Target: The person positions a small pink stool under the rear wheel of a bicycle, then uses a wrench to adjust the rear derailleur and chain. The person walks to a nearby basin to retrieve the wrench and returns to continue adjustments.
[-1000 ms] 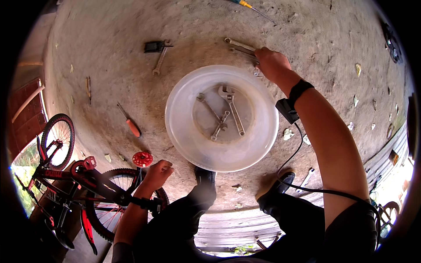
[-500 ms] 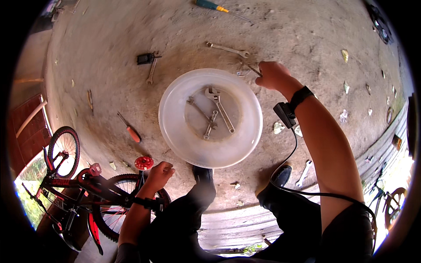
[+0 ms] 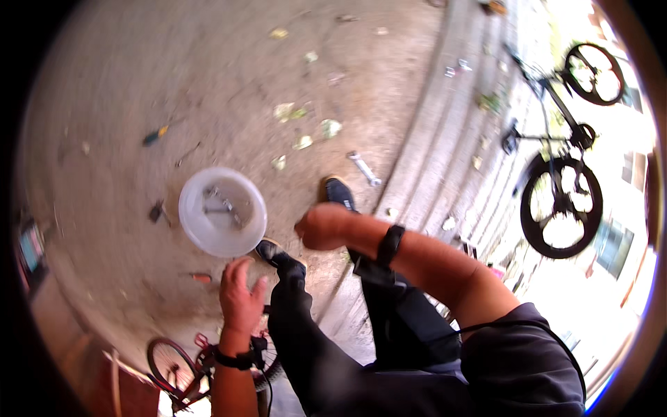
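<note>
– Right hand (image 3: 325, 228) seems to be held curled, but the fingertips are blurred, so idk how far it's closed or if anything's gripped. Left hand (image 3: 242, 299) is clearly spread, thumb out, nothing seen in it. Where's the stuff at, btw?

– White basin (image 3: 256, 221) can be seen on the ground, just past the left fingertips; rim contact can't be told. Some metal tools (image 3: 221, 206) are held inside, too smeared to be sorted by type tbh. One loose wrench (image 3: 363, 168) is seen on the ground beyond the right hand, near a shoe (image 3: 340, 192). Blue-and-yellow screwdriver (image 3: 156, 135) is parked on the far side of the basin, and an orange handle (image 3: 201, 277) can be spotted near the left hand.

– K. Any tips on how the tools should be handled?

– Imo a wrench is best pinched mid-shaft so neither end is left to swing. It should be lowered in, not dropped, since thin plastic could prob be cracked or tipped. The rim could be steadied by the left hand w/ the fingers kept outside. Screwdrivers: to be lifted by the handle, tip pointed away. Feet should be watched too, bc the other shoe (image 3: 272, 251) is planted right by the basin. Blur's bad rn, so a slower move's advised, fwiw.
</note>
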Available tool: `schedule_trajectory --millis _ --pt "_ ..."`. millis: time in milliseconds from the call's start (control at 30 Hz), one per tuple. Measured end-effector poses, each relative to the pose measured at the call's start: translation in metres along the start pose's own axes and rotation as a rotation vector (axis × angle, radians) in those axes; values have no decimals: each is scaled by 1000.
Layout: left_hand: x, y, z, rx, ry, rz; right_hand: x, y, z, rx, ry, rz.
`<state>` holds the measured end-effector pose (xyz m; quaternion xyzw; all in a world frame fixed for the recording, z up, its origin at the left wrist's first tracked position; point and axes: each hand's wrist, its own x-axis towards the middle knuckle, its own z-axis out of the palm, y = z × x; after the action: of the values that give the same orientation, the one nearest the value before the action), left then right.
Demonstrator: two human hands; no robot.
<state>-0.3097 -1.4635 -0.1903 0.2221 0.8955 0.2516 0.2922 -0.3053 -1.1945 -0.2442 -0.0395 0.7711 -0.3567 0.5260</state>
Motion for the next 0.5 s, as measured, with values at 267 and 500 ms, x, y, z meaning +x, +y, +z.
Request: schedule_trajectory --millis 267,500 --pt "-68 166 3 -83 -562 348 -214 -19 116 134 291 -217" --pt "-117 210 5 135 -743 336 -330 -9 241 631 808 105"
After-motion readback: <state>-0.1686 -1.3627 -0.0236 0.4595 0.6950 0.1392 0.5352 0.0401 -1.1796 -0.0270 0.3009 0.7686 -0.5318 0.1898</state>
